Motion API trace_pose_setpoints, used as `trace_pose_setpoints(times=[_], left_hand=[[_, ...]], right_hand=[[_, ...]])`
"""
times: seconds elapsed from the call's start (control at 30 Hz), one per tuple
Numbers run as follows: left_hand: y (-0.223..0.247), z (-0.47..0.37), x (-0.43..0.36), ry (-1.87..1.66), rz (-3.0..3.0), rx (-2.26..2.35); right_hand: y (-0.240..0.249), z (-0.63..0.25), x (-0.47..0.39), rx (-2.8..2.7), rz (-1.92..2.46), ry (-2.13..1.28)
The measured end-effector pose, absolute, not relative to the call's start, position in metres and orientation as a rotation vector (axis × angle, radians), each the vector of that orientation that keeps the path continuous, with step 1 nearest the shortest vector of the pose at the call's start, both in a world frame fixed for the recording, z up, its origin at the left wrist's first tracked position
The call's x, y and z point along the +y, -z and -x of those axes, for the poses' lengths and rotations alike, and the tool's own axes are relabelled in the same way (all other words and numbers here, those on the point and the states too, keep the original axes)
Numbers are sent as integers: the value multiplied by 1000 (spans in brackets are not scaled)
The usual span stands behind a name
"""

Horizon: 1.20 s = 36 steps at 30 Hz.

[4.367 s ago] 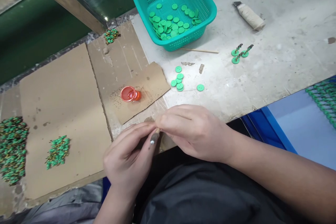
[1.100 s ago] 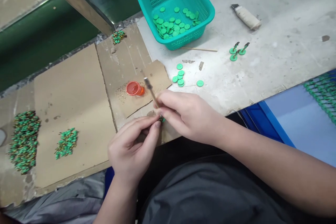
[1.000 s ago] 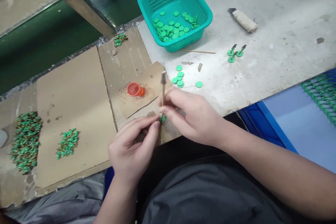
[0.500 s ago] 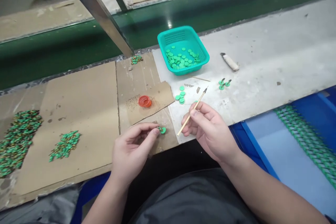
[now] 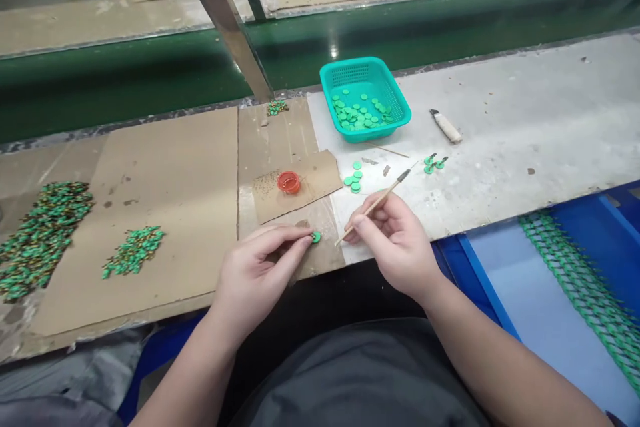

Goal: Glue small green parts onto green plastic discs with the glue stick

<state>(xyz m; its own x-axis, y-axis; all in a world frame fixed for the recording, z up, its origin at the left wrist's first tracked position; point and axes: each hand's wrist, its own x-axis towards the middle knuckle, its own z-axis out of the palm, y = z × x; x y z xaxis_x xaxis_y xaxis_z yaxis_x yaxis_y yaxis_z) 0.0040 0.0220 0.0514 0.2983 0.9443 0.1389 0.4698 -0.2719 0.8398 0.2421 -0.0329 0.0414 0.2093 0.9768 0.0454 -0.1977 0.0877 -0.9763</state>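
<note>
Between thumb and forefinger, my left hand [image 5: 263, 267] pinches a small part at a green disc [image 5: 317, 237], near the table's front edge. My right hand [image 5: 395, 233] holds a thin wooden brush [image 5: 373, 208], its dark tip pointing up and right. Several loose green discs [image 5: 355, 180] lie just beyond my right hand. Farther back, a turquoise basket [image 5: 404, 121] holds more green discs. A small red cup [image 5: 289, 182] rests on a cardboard piece beyond my left hand. Some discs with dark upright pieces [image 5: 434, 163] stand on the white surface to the right.
Two piles of small green and brown parts [image 5: 45, 237] [image 5: 133, 251] lie on the left, with a smaller cluster [image 5: 277, 107] near the metal post [image 5: 225, 20]. A white tube [image 5: 446, 127] lies right of the basket. Blue trays [image 5: 530, 280] sit below the table at right.
The camera view has shifted, so the table items appear farther right. My right hand has tilted the brush lower. My left hand keeps its pinch, with the disc closer to its fingertips.
</note>
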Motion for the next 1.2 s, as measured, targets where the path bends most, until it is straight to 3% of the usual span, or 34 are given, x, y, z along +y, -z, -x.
trace_pose_setpoints(times=[0.17, 0.5, 1.2], left_hand=[[-39, -1, 20, -911, -1967, 1283], [-37, -2, 19, -938, -2078, 1199], [-38, -2, 20, -945, -2081, 1182]], right_hand=[[-36, -242, -27, -1437, 1110, -773], [-27, -229, -18, -1652, 1056, -471], [-26, -220, -14, -1710, 1025, -458]])
